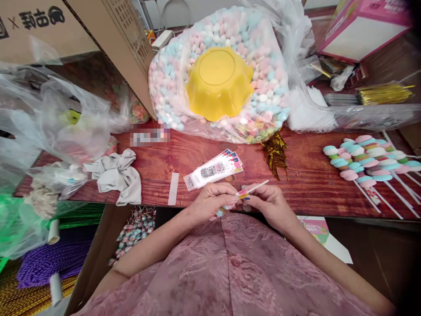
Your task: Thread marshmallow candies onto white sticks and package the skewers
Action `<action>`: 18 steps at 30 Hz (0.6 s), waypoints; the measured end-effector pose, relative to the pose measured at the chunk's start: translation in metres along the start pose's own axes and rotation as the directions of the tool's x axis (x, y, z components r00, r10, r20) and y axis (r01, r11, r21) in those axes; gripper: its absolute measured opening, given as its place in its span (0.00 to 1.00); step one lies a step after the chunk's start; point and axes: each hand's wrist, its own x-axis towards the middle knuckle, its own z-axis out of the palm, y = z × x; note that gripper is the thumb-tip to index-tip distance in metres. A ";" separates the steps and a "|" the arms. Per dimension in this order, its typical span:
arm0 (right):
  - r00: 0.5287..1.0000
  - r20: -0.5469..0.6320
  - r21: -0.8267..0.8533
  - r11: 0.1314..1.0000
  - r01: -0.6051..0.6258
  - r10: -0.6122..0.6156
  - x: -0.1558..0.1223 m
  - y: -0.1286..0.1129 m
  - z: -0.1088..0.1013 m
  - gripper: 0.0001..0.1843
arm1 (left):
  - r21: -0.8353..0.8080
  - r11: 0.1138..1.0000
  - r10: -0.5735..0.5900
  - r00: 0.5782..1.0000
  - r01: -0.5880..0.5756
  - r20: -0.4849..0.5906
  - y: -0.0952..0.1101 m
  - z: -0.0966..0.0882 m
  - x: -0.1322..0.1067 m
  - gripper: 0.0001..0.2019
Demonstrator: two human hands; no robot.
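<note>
My left hand (pixel 212 201) is closed around a marshmallow skewer (pixel 222 212), its pastel twists showing below the fingers. The skewer's white stick (pixel 259 186) points up and to the right, past both hands. Thumb and fingers of my right hand (pixel 272 202) are pinched together at the base of the stick, beside a small yellow, pink and blue patch. What exactly they grip is too small to make out. Just beyond the hands lie a fan of printed clear bags (pixel 213 170) and a bundle of gold twist ties (pixel 275 154).
A yellow bowl (pixel 219 81) sits upside down on a big bag of marshmallows (pixel 167 87). Finished marshmallow skewers (pixel 365 160) lie at right. A grey cloth (pixel 120 177) and white strip (pixel 173 188) are at left, near a cardboard box (pixel 121 39). Coloured cords (pixel 55 261) fill the lower left.
</note>
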 end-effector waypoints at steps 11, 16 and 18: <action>0.708 -0.238 -0.660 0.646 0.385 -0.665 -0.006 -0.007 -0.001 0.07 | 0.065 0.998 0.030 0.982 -0.018 -0.185 0.000 -0.001 0.005 0.16; 0.599 0.119 -0.778 0.300 0.551 -0.792 0.008 -0.002 0.025 0.22 | 0.044 0.998 0.047 0.985 -0.041 -0.165 -0.001 0.002 0.006 0.15; 0.643 0.097 -0.743 0.374 0.555 -0.760 0.013 -0.001 0.031 0.22 | 0.034 0.999 0.046 0.986 -0.041 -0.159 -0.003 0.000 0.003 0.16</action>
